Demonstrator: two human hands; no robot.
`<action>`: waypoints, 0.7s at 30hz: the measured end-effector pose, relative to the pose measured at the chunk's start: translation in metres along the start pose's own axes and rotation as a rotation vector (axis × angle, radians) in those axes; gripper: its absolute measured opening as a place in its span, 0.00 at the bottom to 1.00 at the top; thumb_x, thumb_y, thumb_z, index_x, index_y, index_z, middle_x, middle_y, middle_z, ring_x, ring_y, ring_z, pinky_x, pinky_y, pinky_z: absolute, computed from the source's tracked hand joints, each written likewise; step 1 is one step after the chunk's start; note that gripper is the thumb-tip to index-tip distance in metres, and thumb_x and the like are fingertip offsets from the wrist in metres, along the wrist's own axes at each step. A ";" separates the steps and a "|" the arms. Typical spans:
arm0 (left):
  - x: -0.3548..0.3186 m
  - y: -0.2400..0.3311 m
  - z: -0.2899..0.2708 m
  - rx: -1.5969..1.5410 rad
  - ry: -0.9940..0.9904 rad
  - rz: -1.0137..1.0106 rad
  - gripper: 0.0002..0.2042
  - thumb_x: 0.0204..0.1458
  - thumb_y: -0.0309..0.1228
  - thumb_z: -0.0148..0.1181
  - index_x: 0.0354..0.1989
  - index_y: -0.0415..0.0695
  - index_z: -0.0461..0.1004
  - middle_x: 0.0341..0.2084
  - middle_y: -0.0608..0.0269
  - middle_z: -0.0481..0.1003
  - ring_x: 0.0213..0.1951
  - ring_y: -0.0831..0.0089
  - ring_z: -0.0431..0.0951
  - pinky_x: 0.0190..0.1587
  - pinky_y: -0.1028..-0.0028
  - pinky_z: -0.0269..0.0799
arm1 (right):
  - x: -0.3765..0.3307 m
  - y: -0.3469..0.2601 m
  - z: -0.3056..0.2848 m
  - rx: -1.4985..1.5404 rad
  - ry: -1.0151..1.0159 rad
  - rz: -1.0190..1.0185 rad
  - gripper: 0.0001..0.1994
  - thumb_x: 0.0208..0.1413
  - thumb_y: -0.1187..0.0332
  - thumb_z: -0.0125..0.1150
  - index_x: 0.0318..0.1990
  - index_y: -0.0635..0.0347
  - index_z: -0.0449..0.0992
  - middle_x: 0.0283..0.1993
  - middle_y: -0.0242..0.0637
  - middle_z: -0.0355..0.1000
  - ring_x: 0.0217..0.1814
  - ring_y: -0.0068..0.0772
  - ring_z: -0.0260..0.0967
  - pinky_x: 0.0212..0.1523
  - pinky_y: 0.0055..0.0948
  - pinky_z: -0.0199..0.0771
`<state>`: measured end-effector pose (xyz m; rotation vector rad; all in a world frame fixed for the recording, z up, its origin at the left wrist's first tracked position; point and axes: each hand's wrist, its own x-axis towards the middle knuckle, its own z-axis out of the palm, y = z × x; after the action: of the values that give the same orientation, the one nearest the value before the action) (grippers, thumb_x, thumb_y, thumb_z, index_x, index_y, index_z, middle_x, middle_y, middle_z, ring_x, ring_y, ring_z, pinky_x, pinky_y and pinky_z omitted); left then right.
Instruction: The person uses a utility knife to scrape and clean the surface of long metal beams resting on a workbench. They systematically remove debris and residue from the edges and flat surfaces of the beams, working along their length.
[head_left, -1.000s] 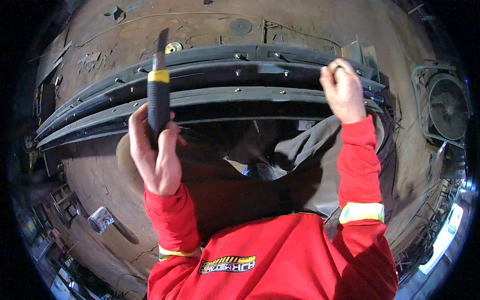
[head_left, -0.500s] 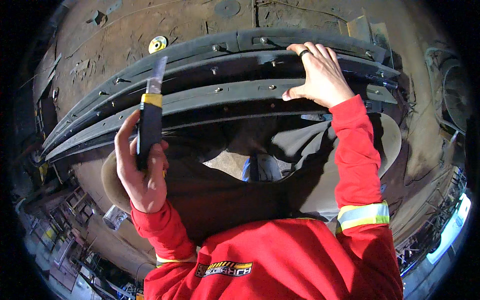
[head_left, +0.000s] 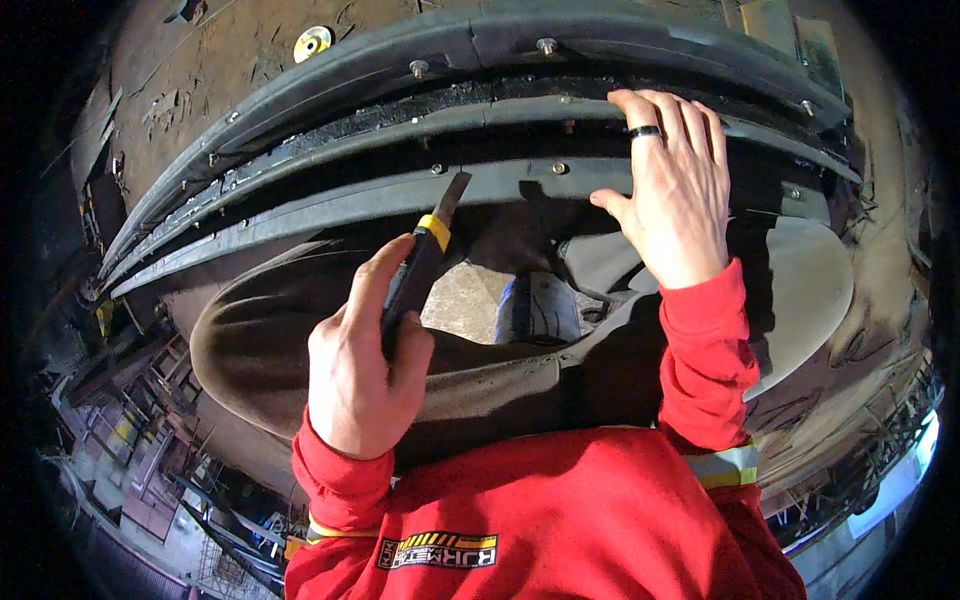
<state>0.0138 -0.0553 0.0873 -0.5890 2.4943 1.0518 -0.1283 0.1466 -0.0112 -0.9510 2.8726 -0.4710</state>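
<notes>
Head cam: L hand (head_left: pixel 365 375) at 8 o'clock, fingers wrapped tight round util. knife (head_left: pixel 421 264), blade (head_left: pixel 455 194) aimed approx. 1 o'clock; R hand (head_left: pixel 682 190) at 2, thumb & fingers apart over dark curved strips (head_left: pixel 370 201), contact unclear; yellow disc (head_left: pixel 313 43) at 11.

The brown floor (head_left: pixel 245 75) was littered with dark scraps and scored by scuffs. A yellow disc (head_left: pixel 313 43) could be seen lying flat on it, and upright metal plates (head_left: pixel 820 62) were seen at the upper right. The lower left was crowded with blurred metal clutter (head_left: pixel 180 372); at the lower right, a pale panel (head_left: pixel 895 492) was brightly lit. Hard shadows were thrown by uneven light.
</notes>
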 end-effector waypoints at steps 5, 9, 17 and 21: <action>0.026 0.011 0.009 0.035 -0.046 -0.042 0.25 0.44 0.17 0.52 0.56 0.36 0.66 0.29 0.43 0.75 0.27 0.50 0.78 0.32 0.68 0.73 | 0.000 -0.001 -0.001 0.041 -0.035 0.061 0.37 0.25 0.72 0.76 0.51 0.56 0.67 0.51 0.39 0.68 0.58 0.41 0.63 0.64 0.46 0.55; 0.038 0.008 0.015 0.070 -0.010 0.024 0.25 0.44 0.18 0.52 0.56 0.36 0.66 0.28 0.43 0.75 0.26 0.50 0.78 0.31 0.67 0.73 | 0.003 -0.001 0.001 0.061 -0.034 0.088 0.38 0.24 0.73 0.76 0.52 0.54 0.68 0.51 0.37 0.68 0.58 0.40 0.63 0.64 0.45 0.54; 0.048 0.010 0.016 0.068 -0.093 -0.056 0.25 0.44 0.17 0.51 0.56 0.36 0.66 0.34 0.41 0.75 0.30 0.49 0.79 0.35 0.67 0.74 | -0.008 -0.003 0.013 0.112 0.032 0.141 0.37 0.22 0.76 0.74 0.50 0.53 0.69 0.50 0.35 0.68 0.57 0.38 0.64 0.63 0.47 0.55; 0.037 0.004 0.005 0.032 -0.116 -0.061 0.25 0.43 0.17 0.50 0.56 0.36 0.67 0.40 0.41 0.75 0.36 0.49 0.80 0.39 0.68 0.75 | -0.005 -0.001 0.013 0.078 0.015 0.089 0.39 0.21 0.71 0.79 0.51 0.52 0.69 0.52 0.36 0.70 0.57 0.40 0.64 0.63 0.44 0.55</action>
<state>-0.0189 -0.0576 0.0690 -0.5745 2.3733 0.9932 -0.1216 0.1459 -0.0230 -0.8073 2.8710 -0.5801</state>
